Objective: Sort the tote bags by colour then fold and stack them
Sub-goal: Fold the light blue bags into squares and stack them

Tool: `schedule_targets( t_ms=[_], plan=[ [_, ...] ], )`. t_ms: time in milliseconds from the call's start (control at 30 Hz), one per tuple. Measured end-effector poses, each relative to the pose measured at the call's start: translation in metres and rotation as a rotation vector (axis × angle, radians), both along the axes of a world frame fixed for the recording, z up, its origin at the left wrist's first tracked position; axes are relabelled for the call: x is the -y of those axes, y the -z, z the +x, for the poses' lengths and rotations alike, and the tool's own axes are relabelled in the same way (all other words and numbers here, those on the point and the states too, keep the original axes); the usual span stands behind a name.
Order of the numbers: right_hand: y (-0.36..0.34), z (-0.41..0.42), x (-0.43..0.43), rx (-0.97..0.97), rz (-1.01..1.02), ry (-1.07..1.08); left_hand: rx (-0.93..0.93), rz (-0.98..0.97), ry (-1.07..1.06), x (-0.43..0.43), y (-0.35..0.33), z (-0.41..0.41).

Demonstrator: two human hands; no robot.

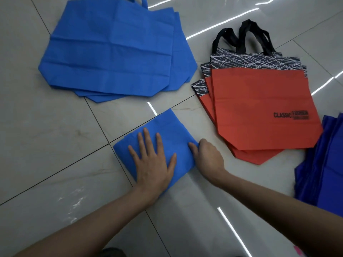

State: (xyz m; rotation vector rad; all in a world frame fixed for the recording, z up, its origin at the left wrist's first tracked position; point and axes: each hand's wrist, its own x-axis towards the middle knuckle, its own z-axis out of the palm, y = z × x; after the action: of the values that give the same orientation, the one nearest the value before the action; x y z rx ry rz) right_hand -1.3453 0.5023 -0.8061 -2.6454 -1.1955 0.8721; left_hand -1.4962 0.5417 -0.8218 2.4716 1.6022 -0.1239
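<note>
A folded light-blue tote bag (165, 127) lies on the tiled floor in front of me. My left hand (153, 160) presses flat on it with fingers spread. My right hand (207, 156) grips the folded bag's right edge with curled fingers. Behind it, at the upper left, a pile of several unfolded light-blue bags (111, 51) lies flat. To the right lies a pile of red bags (259, 101) with black-and-white patterned tops and black handles. A pile of dark-blue bags (324, 164) shows at the right edge, partly cut off.
Glossy grey floor tiles (55, 145) with dark grout lines and bright light reflections surround the piles. A small pink thing (298, 251) peeks in at the bottom right corner. A dark shape (111, 252) sits at the bottom edge.
</note>
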Motion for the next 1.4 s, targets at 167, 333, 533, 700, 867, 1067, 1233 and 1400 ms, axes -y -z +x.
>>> schedule_targets(
  t_ms=[167, 333, 533, 700, 867, 1067, 1233, 1400],
  plan=[
    [0.003, -0.006, 0.013, 0.414, 0.404, -0.578, 0.013, 0.011, 0.114, 0.009, 0.028, -0.028],
    [0.022, -0.023, -0.020, 0.191, 0.343, -0.749, 0.198, 0.041, 0.151, 0.001, 0.027, -0.049],
    [0.048, -0.031, -0.019, 0.301, 0.290, -0.747, 0.128, 0.048, -0.061, -0.007, 0.032, -0.056],
    [0.040, -0.033, -0.022, 0.275, 0.249, -0.742, 0.149, 0.017, -0.066, -0.010, 0.031, -0.057],
    [0.028, -0.034, -0.023, 0.366, 0.210, -0.745, 0.118, 0.060, -0.039, 0.001, 0.030, -0.068],
    [0.033, -0.054, 0.029, 0.285, 0.286, -0.802, 0.159, 0.065, -0.062, 0.011, 0.034, -0.068],
    [0.042, -0.049, 0.026, 0.291, 0.285, -0.808, 0.151, 0.036, -0.071, 0.009, 0.033, -0.068],
    [0.031, -0.051, 0.023, 0.221, 0.226, -0.773, 0.150, -0.054, -0.053, 0.005, 0.024, -0.068]
  ],
)
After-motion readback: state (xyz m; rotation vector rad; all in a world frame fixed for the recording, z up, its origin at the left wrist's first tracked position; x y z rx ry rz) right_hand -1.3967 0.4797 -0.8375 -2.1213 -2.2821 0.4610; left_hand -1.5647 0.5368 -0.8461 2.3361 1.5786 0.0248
